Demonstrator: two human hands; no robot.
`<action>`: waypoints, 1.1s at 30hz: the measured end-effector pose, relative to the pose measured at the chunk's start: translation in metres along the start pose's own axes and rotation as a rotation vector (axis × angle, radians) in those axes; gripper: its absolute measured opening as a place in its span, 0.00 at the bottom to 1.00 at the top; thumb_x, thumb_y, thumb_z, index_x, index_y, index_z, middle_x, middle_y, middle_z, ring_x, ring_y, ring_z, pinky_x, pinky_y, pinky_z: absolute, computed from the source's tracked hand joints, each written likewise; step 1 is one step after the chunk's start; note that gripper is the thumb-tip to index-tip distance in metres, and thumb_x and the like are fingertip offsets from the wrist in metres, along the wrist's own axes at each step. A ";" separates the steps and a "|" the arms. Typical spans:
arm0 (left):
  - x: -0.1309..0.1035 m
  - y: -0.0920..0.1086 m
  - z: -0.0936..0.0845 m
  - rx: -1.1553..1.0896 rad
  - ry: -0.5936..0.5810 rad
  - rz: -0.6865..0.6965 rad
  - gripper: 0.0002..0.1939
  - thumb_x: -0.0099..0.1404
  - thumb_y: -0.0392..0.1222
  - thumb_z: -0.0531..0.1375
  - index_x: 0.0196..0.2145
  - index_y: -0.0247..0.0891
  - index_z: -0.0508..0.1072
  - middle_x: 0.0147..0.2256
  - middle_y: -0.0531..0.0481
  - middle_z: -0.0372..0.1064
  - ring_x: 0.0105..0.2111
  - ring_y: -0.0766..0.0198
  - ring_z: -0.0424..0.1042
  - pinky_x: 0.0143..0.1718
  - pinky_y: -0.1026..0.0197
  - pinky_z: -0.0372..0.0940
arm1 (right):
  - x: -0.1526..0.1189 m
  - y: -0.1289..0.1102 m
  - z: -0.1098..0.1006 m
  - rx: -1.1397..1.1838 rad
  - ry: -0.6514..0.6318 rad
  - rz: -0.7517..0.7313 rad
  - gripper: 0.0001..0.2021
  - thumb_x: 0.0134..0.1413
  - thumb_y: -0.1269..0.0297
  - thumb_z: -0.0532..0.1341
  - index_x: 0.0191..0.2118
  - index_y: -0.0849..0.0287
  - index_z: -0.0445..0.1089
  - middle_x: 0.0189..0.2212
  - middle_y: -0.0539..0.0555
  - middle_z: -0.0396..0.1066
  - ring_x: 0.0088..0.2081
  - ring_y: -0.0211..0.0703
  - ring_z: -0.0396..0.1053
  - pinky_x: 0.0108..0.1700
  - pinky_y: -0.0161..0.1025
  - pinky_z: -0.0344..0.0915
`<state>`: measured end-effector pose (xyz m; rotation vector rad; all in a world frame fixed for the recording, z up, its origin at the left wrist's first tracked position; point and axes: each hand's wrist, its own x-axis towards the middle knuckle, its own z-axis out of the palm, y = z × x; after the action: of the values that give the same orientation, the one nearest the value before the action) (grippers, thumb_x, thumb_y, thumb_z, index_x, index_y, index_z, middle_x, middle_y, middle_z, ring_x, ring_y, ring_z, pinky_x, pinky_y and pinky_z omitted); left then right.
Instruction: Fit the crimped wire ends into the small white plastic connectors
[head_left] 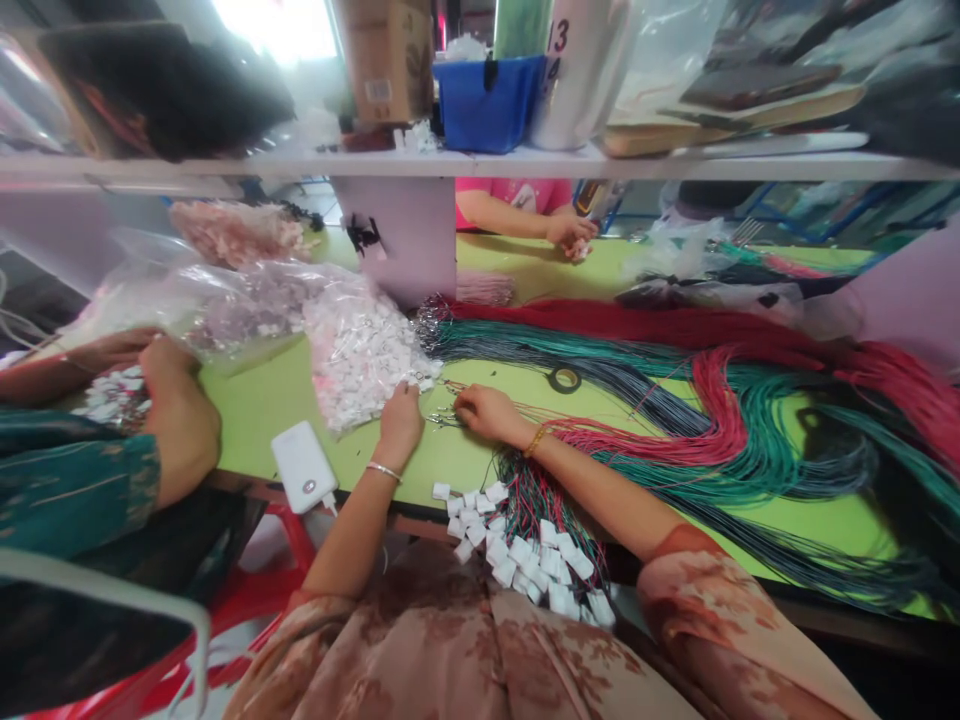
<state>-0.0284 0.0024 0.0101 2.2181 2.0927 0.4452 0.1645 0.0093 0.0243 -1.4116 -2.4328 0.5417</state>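
Observation:
My left hand (pixel 400 420) is closed in a pinch beside a heap of small white plastic connectors (pixel 352 350) in a clear bag; what its fingers hold is too small to make out. Close to it, my right hand (pixel 486 412) is closed on thin wires, whose metal-tipped ends (pixel 441 418) stick out to its left. Red wires (pixel 600 436) trail off rightward from beneath that hand. Against my lap, at the table's front edge, hangs a bunch of wires with white connectors (pixel 525 555) on their ends.
Long bundles of red wire (pixel 630 325), green wire (pixel 772 440) and dark wire (pixel 667 395) cover the right side. A tape roll (pixel 564 379) and a white power bank (pixel 304 466) lie on the table. Co-workers' hands (pixel 169 365) are at left, another's (pixel 571 232) across. A shelf (pixel 480 166) spans above.

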 end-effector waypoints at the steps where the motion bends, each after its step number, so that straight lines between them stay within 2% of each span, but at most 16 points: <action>1: 0.000 -0.001 0.000 -0.011 -0.005 -0.005 0.15 0.57 0.24 0.50 0.37 0.33 0.71 0.41 0.35 0.67 0.36 0.53 0.70 0.37 0.56 0.62 | 0.005 -0.002 0.004 -0.003 -0.008 0.009 0.10 0.55 0.68 0.56 0.38 0.59 0.75 0.38 0.57 0.73 0.38 0.43 0.68 0.39 0.35 0.58; 5: 0.002 -0.006 -0.003 -0.019 -0.053 -0.037 0.11 0.59 0.28 0.52 0.36 0.33 0.73 0.41 0.35 0.68 0.41 0.51 0.69 0.42 0.54 0.63 | 0.013 0.000 0.017 0.059 0.012 0.007 0.08 0.53 0.70 0.56 0.33 0.60 0.73 0.35 0.56 0.73 0.36 0.42 0.67 0.37 0.35 0.57; 8: 0.002 -0.008 -0.008 -0.003 -0.096 -0.068 0.11 0.59 0.30 0.54 0.38 0.32 0.73 0.42 0.35 0.69 0.43 0.51 0.69 0.44 0.55 0.62 | 0.011 0.006 0.022 0.152 0.112 -0.040 0.07 0.54 0.70 0.55 0.31 0.61 0.71 0.33 0.55 0.72 0.34 0.41 0.65 0.37 0.34 0.57; 13: 0.002 -0.009 -0.012 0.002 -0.148 -0.134 0.11 0.60 0.32 0.55 0.42 0.35 0.70 0.38 0.37 0.71 0.40 0.51 0.71 0.39 0.56 0.61 | 0.006 0.010 0.024 0.291 0.295 -0.029 0.06 0.55 0.67 0.54 0.31 0.59 0.66 0.28 0.52 0.68 0.30 0.39 0.62 0.34 0.34 0.56; 16: 0.001 -0.008 -0.011 -0.066 -0.084 -0.168 0.12 0.61 0.38 0.57 0.43 0.36 0.70 0.37 0.39 0.72 0.38 0.51 0.71 0.37 0.56 0.60 | 0.004 0.009 0.024 0.451 0.316 0.002 0.06 0.56 0.63 0.53 0.32 0.59 0.64 0.24 0.49 0.66 0.26 0.37 0.59 0.30 0.34 0.55; 19: 0.002 -0.005 -0.010 -0.373 0.092 -0.181 0.12 0.62 0.43 0.58 0.42 0.38 0.73 0.36 0.43 0.72 0.37 0.55 0.70 0.36 0.59 0.59 | 0.003 0.005 0.023 0.596 0.326 -0.001 0.07 0.54 0.61 0.55 0.32 0.59 0.65 0.24 0.48 0.66 0.25 0.36 0.59 0.30 0.33 0.56; 21: 0.005 -0.001 -0.009 -0.755 0.105 -0.205 0.12 0.60 0.46 0.60 0.40 0.38 0.74 0.33 0.47 0.71 0.33 0.61 0.69 0.34 0.61 0.59 | 0.002 0.003 0.022 0.663 0.337 0.009 0.08 0.53 0.60 0.56 0.31 0.59 0.66 0.24 0.48 0.66 0.26 0.36 0.59 0.30 0.33 0.57; 24: 0.011 0.008 -0.008 -1.323 -0.049 -0.248 0.18 0.54 0.47 0.65 0.41 0.35 0.76 0.29 0.50 0.69 0.27 0.67 0.65 0.30 0.65 0.58 | -0.001 0.000 0.018 0.727 0.376 0.033 0.08 0.51 0.60 0.57 0.30 0.59 0.67 0.23 0.48 0.65 0.25 0.35 0.59 0.30 0.33 0.57; 26: 0.014 0.015 -0.007 -1.539 -0.140 -0.256 0.22 0.51 0.44 0.68 0.43 0.34 0.77 0.29 0.51 0.69 0.26 0.71 0.63 0.29 0.66 0.57 | -0.004 -0.002 0.014 0.762 0.412 0.049 0.09 0.50 0.59 0.57 0.28 0.59 0.67 0.22 0.48 0.65 0.24 0.35 0.58 0.29 0.33 0.57; 30: 0.012 0.025 -0.004 -1.751 -0.302 -0.239 0.24 0.49 0.39 0.70 0.45 0.34 0.76 0.29 0.52 0.70 0.23 0.75 0.60 0.25 0.69 0.56 | -0.007 -0.002 0.008 0.807 0.448 0.092 0.10 0.49 0.57 0.58 0.26 0.59 0.66 0.20 0.47 0.62 0.23 0.34 0.55 0.28 0.33 0.55; 33: 0.009 0.027 0.000 -1.820 -0.359 -0.233 0.22 0.48 0.38 0.70 0.43 0.37 0.74 0.32 0.53 0.71 0.23 0.75 0.62 0.24 0.70 0.56 | -0.008 -0.003 0.006 0.795 0.447 0.111 0.11 0.48 0.57 0.57 0.24 0.59 0.64 0.19 0.46 0.59 0.22 0.34 0.53 0.26 0.33 0.53</action>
<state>-0.0022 0.0094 0.0177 0.7982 0.7965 1.1205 0.1635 0.0000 0.0195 -1.1455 -1.5253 0.9568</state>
